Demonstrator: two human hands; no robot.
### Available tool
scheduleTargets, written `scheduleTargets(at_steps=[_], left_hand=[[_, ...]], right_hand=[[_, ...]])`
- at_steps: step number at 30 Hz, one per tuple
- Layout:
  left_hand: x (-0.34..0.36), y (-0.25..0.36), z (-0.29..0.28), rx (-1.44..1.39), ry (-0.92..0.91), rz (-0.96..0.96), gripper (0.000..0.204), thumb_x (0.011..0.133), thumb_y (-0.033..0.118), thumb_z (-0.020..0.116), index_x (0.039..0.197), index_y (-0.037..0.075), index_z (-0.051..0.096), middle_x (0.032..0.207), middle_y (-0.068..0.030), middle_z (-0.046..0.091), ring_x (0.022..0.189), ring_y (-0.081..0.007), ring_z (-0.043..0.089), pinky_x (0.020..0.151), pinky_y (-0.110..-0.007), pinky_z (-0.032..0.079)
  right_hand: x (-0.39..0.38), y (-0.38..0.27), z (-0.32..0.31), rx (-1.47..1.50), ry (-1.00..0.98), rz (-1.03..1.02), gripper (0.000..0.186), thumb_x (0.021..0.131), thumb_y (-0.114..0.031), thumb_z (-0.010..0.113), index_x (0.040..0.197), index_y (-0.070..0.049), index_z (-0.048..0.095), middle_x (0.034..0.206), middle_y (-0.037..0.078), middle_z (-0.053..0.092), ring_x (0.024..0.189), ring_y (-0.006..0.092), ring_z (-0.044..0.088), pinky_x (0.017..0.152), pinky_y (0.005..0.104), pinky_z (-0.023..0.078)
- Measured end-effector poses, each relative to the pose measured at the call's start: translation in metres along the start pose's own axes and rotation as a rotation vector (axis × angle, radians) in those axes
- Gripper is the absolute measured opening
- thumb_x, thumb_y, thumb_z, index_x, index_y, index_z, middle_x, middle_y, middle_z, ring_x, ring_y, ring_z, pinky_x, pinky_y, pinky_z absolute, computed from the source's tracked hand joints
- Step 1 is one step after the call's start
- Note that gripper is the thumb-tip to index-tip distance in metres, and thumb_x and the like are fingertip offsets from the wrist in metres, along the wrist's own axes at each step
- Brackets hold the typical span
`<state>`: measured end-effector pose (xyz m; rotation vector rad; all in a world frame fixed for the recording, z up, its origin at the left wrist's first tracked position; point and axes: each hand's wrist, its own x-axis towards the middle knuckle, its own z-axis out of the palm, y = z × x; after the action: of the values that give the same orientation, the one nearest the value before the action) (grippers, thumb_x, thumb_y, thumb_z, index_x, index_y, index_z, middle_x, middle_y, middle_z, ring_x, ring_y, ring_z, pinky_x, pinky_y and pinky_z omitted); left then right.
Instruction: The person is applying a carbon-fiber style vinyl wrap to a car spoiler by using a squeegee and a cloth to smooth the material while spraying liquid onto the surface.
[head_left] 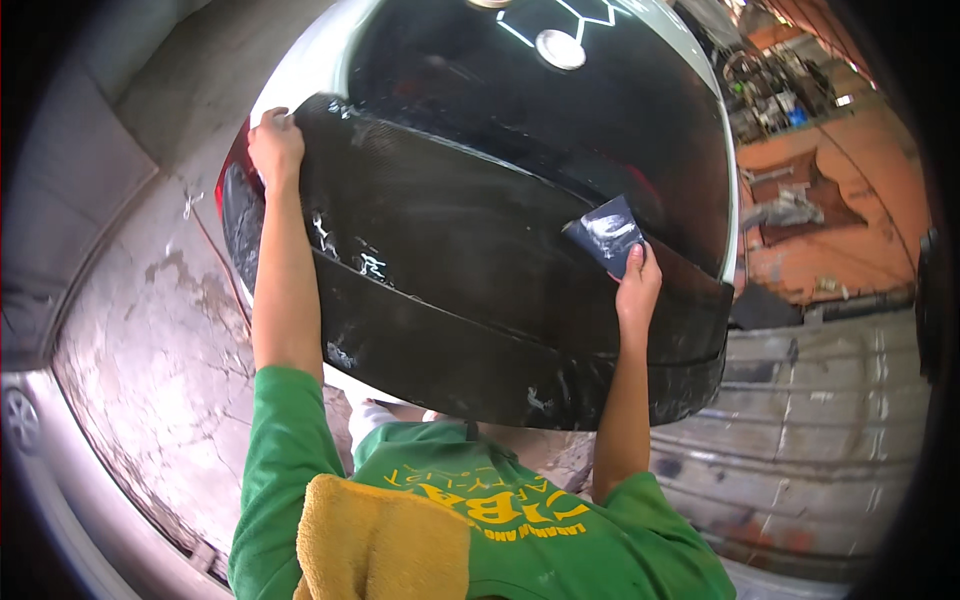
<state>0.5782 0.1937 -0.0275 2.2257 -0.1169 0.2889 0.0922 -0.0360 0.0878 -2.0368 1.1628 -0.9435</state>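
Pinching dark sheet point(607, 234) in right hand point(637, 284), pointing up-left (long axis unclear); left hand point(277, 150) curled, contents unclear.

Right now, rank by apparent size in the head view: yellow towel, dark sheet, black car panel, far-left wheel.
1. Black car panel
2. Yellow towel, cut off below and enlarged by nearness
3. Dark sheet
4. Far-left wheel

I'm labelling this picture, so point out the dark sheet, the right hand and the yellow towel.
Dark sheet point(608, 235): head view, its white-smeared face.
Right hand point(639, 289): head view, middle of the hand.
Yellow towel point(385, 540): head view, its middle.
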Motion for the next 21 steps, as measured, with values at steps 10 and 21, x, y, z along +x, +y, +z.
scheduleTargets(at_steps=[10, 21], left_hand=[[-0.137, 0.129, 0.037, 0.109, -0.321, 0.843, 0.042, 0.098, 0.042, 0.053, 0.075, 0.012, 0.072, 0.079, -0.0134, 0.072, 0.069, -0.0355, 0.071, 0.064, -0.048, 0.056], [-0.427, 0.312, 0.092, -0.318, -0.744, 1.139, 0.049, 0.093, 0.053, 0.059, 0.127, 0.019, 0.062, 0.134, -0.0175, 0.057, 0.123, -0.034, 0.055, 0.099, -0.045, 0.046]], right_hand=[[-0.126, 0.095, -0.159, 0.603, 0.43, 0.375, 0.038, 0.092, -0.009, 0.069, 0.129, -0.007, 0.059, 0.112, 0.006, 0.065, 0.097, 0.0139, 0.063, 0.08, 0.0334, 0.056], [-0.123, 0.09, -0.124, 0.845, 0.432, 0.31, 0.024, 0.093, -0.003, 0.066, 0.115, -0.002, 0.056, 0.105, 0.007, 0.062, 0.092, 0.0149, 0.064, 0.077, 0.039, 0.064]])
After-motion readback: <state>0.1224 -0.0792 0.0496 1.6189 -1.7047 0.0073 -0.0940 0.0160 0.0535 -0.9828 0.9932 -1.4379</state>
